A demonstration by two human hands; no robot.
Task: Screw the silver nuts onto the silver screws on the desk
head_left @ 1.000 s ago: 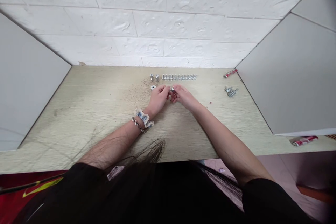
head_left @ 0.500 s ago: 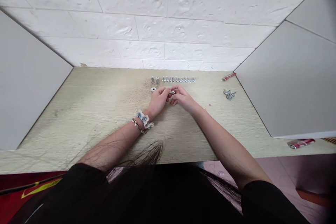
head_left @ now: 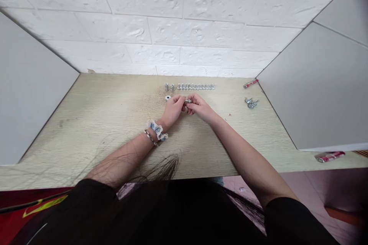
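Between my two hands, over the middle of the board, is a small silver bolt [head_left: 188, 101]. My left hand [head_left: 174, 108] grips one end of it, fingers closed. At its other end, the fingertips of my right hand [head_left: 199, 107] pinch around the tip; whether a nut sits there is too small to tell. A round metal washer-like piece [head_left: 168, 98] with a dark centre lies just behind my left hand, partly covered by it. Farther back stands a neat row of silver bolts [head_left: 196, 87], with two stacks of nut-like parts [head_left: 169, 87] at its left end.
Several loose bolts with wide heads [head_left: 252, 102] lie in a pile to the right. A red cylinder [head_left: 250, 83] rests by the right panel [head_left: 316, 92], another red one [head_left: 330, 157] near the front edge. A white brick wall [head_left: 184, 30] closes the back.
My right fingers have closed in slightly on the end of the bolt. My left hand stays in nearly the same place, and the laid-out parts have not moved.
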